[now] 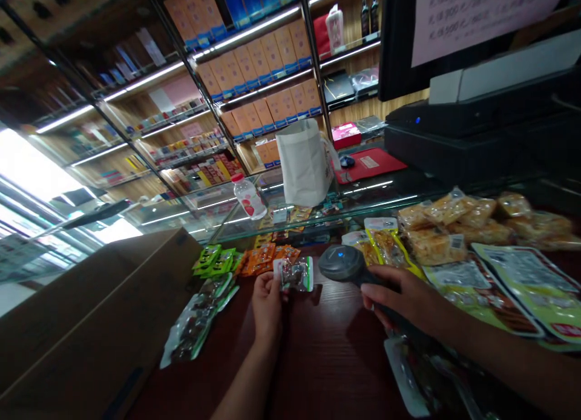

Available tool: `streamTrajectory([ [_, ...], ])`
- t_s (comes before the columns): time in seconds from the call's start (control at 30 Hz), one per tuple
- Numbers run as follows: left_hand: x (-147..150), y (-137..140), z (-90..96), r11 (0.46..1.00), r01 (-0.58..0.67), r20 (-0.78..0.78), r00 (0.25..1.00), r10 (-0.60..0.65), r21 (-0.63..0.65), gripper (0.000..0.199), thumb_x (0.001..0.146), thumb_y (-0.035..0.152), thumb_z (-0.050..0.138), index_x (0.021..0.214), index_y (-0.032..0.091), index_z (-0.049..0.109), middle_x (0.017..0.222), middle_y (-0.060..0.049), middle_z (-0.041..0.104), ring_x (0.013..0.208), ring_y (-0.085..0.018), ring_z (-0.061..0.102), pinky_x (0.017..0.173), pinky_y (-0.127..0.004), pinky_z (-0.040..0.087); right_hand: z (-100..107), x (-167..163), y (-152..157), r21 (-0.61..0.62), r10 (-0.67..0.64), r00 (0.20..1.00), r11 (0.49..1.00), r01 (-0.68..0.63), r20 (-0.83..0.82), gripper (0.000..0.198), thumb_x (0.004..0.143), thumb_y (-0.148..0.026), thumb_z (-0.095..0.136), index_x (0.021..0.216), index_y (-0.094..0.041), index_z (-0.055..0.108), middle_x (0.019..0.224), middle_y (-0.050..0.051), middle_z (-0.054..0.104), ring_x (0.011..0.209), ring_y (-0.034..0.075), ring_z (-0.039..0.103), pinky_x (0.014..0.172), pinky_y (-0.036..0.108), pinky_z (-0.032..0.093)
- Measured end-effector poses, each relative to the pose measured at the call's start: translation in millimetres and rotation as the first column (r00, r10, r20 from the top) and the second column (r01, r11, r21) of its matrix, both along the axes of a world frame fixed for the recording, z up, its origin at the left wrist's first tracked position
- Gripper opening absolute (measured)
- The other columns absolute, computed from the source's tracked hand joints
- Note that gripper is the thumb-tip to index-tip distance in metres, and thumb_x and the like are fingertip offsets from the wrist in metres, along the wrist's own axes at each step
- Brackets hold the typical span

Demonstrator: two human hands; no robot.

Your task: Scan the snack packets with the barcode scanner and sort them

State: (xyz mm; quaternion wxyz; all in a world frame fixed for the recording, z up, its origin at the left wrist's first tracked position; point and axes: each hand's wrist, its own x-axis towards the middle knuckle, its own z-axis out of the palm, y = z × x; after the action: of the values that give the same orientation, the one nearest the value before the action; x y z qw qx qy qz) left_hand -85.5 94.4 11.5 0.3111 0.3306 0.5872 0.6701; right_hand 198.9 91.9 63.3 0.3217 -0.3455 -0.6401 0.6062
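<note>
My left hand [267, 308] pinches the left end of a small clear snack packet [297, 273] with dark contents and a green edge, held just above the dark wooden counter [318, 359]. In my right hand [403, 296] is a grey barcode scanner [342, 262], its head pointing left toward the packet and a small blue light lit on top. Left of the packet lie orange packets [258, 259], green packets [213, 259] and a row of clear packets with dark contents [197, 320]. Below my right forearm are more packets [408, 371], partly hidden.
An open cardboard box [100, 287] stands at the left. Bagged pastries [458, 220], yellow-edged packs [390, 244] and large flat packs [526, 287] lie to the right. Behind are a bottle [249, 196], a white bag [304, 166], a red mat [381, 164] and a monitor [399, 45].
</note>
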Motion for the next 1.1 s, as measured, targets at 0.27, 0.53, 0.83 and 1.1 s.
streamTrajectory([
  [0.27,3,3,-4.5,0.998,0.067,0.250,0.966,-0.063,-0.006,0.047,0.054,0.024,0.089,0.093,0.013,0.065,0.085,-0.005,0.075,0.073,-0.013,0.071,0.070,-0.022,0.057,-8,0,6,-0.024,-0.023,1.000,0.999,0.023,0.000,0.038,0.090,-0.054,0.055,0.076,-0.020,0.057,0.047,-0.005,0.056,0.039,0.011,0.049,0.042,0.023,0.039],
  [0.53,8,-2,-3.3,1.000,0.029,0.092,0.995,-0.028,-0.012,0.043,0.064,0.038,0.085,0.083,0.016,0.054,0.071,0.001,0.069,0.064,-0.013,0.071,0.071,-0.030,0.061,-1,1,1,-0.026,-0.048,0.999,0.999,0.048,0.003,0.038,0.091,-0.054,0.056,0.076,-0.019,0.057,0.048,-0.005,0.056,0.040,0.011,0.049,0.043,0.024,0.039],
  [0.83,7,-2,-2.7,1.000,0.011,0.020,1.000,-0.011,0.015,0.048,0.065,0.046,0.083,0.085,0.017,0.050,0.075,0.001,0.069,0.067,-0.015,0.073,0.071,-0.030,0.061,3,3,-2,-0.007,0.004,1.000,1.000,-0.004,-0.022,0.035,0.092,-0.052,0.058,0.079,-0.019,0.059,0.049,-0.005,0.057,0.041,0.011,0.050,0.045,0.024,0.038],
  [1.1,6,-2,-4.9,1.000,-0.003,-0.046,0.999,0.004,0.010,0.041,0.069,0.043,0.079,0.086,0.018,0.052,0.073,0.001,0.069,0.066,-0.017,0.072,0.067,-0.030,0.059,5,3,-5,0.000,-0.007,1.000,1.000,0.007,-0.027,0.033,0.092,-0.049,0.058,0.078,-0.019,0.060,0.048,-0.005,0.056,0.042,0.011,0.050,0.046,0.024,0.038],
])
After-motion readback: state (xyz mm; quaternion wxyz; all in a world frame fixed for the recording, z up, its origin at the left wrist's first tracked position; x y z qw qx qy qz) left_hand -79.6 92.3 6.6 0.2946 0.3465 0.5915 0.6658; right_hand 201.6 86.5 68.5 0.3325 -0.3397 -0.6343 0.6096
